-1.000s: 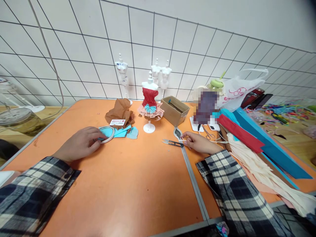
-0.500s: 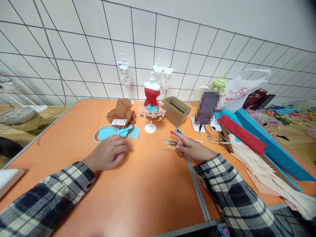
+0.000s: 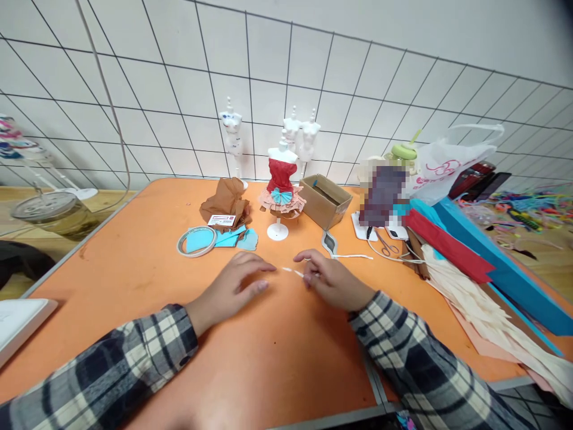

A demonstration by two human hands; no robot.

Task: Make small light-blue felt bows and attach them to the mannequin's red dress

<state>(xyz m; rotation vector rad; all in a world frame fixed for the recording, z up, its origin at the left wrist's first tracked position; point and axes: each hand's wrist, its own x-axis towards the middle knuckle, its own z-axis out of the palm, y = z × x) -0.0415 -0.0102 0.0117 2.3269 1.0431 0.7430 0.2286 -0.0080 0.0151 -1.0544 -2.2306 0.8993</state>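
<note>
My right hand [image 3: 333, 279] rests on the orange table [image 3: 147, 286], its fingertips pinched on a thin white strip [image 3: 292, 272] that points left. Just left of the strip lies my left hand [image 3: 235, 288], flat on the table with fingers stretched out and holding nothing. The thread snips do not show; whether my right hand covers them I cannot tell. Behind the hands stands a small mannequin in a red and pink dress [image 3: 281, 182]. A tape ring [image 3: 196, 242] and blue paper pieces [image 3: 233, 237] lie at the left of it.
Brown fabric [image 3: 226, 203], a cardboard box [image 3: 326, 202] and bare white mannequins [image 3: 304, 134] stand at the back. Coloured paper sheets [image 3: 452, 248], small scissors [image 3: 385, 243] and a plastic bag [image 3: 441, 164] crowd the right side. A glass jar [image 3: 54, 212] sits far left.
My left hand left the tape ring and slid right to the middle. My right hand moved left from the snips and now pinches the white strip. The view shifted slightly.
</note>
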